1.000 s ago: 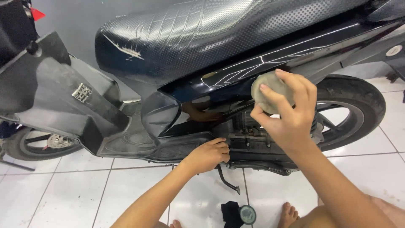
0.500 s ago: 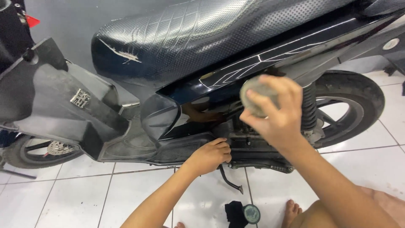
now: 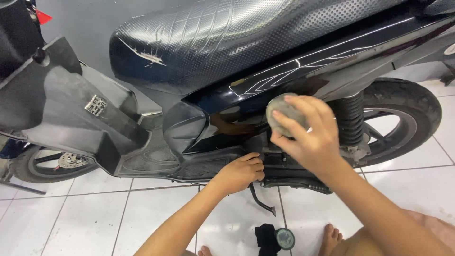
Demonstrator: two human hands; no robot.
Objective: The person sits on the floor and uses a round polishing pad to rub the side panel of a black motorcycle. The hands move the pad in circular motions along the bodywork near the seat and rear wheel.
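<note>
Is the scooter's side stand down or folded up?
Down: the side stand angles from the frame to the white tiled floor, just beside the left hand.

One view only, from a camera worn on the person's head. It looks down and forward at the side of a scooter (image 3: pixel 265 80), at close range: the seat (image 3: pixel 227 38) fills the top of the frame. The rear wheel (image 3: pixel 407 118) lies right of the seat, the front wheel (image 3: pixel 47 163) lower left. White floor tiles (image 3: pixel 95 218) run below the scooter.
</note>
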